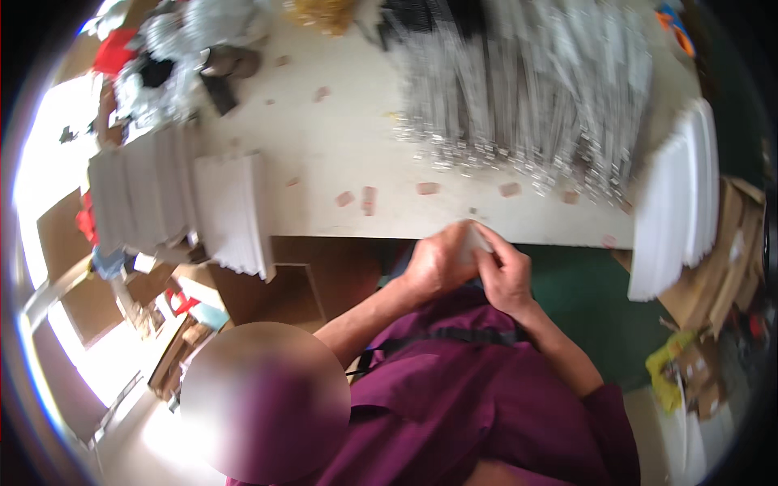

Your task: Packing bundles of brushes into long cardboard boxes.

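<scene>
Together, at the table's near edge in the middle of the frame, we press both hands around one small white piece (476, 243), most likely a thin card or packet; motion blur keeps us from saying which. Our left hand (438, 263) curls over it from the left, fingers folded and thumb tucked against it. Our right hand (506, 275) meets it from the right, fingertips pinched on the white edge. Neither hand is spread; both are closed on the same piece, and the two hands touch.

Judging from how things lie, the work looks well under way but not finished. Across the upper right of the frame a broad spread of thin clear packets with metal ends (527, 89) covers the pale table (340, 138), row upon row. A tall stack of white sheets (677, 211) stands at the right edge, and flat white stacks (186, 202) overhang the table's corner at the left of the frame. Which of these piles is finished and which waits we cannot tell.

Small pinkish scraps (369, 198) dot the bare tabletop just above our hands. A heap of silvery and red odds and ends (154, 57) sits at the upper left. Cardboard boxes (721, 283) crowd the lower right, beside a green floor (583, 308). Our purple shirt (454, 397) fills the bottom of the frame.
</scene>
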The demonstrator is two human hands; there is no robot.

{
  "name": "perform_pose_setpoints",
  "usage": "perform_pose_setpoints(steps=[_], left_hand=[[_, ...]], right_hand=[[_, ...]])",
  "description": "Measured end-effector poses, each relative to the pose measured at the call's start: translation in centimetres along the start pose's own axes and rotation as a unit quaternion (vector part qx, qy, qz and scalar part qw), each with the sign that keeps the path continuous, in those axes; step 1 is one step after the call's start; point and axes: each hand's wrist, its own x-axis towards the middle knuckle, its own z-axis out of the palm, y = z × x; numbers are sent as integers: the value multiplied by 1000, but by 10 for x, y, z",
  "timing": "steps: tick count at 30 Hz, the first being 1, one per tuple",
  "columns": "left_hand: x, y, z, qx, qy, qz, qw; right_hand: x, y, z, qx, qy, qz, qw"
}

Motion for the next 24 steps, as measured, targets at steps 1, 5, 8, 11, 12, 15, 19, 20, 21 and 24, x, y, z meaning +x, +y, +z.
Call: perform_pose_setpoints(steps=[1,5,8,11,12,15,19,20,21,24], left_hand=[[0,1,-6,-12,-28,-5,1000],[-11,-22,-52,-78,-192,-145,967],[-33,-51,-85,-54,-124,-208,969],[-47,-85,-136,159,30,-187,969],[-48,-109,-151,287,49,-220,931],[-48,-162,-209,395,121,-234,880],[-29,-230,-248,551,165,-210,791],[-29,-241,-252,570,184,-166,783],[-41,-258,-270,569,172,-208,777],[-123,-323,-341,626,197,-122,745]], right_hand=[[0,4,0,26,1,27,999],[5,26,-8,174,-15,113,978],[10,33,1,146,-20,81,986],[12,46,-4,113,-66,134,982],[11,51,-6,112,-67,132,983],[6,63,-16,114,-59,141,982],[1,66,-42,56,14,147,987],[0,70,-46,57,32,146,987],[-3,71,-48,61,43,142,987],[2,76,-50,-11,84,83,993]])
